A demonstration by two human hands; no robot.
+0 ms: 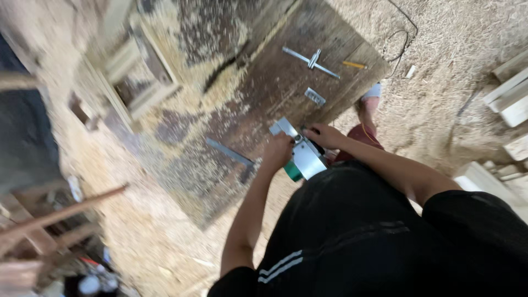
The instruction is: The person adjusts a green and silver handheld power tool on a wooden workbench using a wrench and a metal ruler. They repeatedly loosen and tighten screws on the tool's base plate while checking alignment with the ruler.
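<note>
Hands grip a power tool at a sawdust-strewn workbench.

Left hand (278,149) and right hand (324,135) both close around the silver-and-green power tool (302,157), held at the dark workbench (264,82) edge; metal bar (228,152) lies near.

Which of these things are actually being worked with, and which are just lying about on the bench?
In hand:
- green and silver power tool, gripped by the left hand and the right hand at the bench edge

Lying about:
- crossed metal bars
- yellow pencil
- small metal plate
- flat metal strip
- wooden frame amid sawdust
- black cable on the floor
</note>
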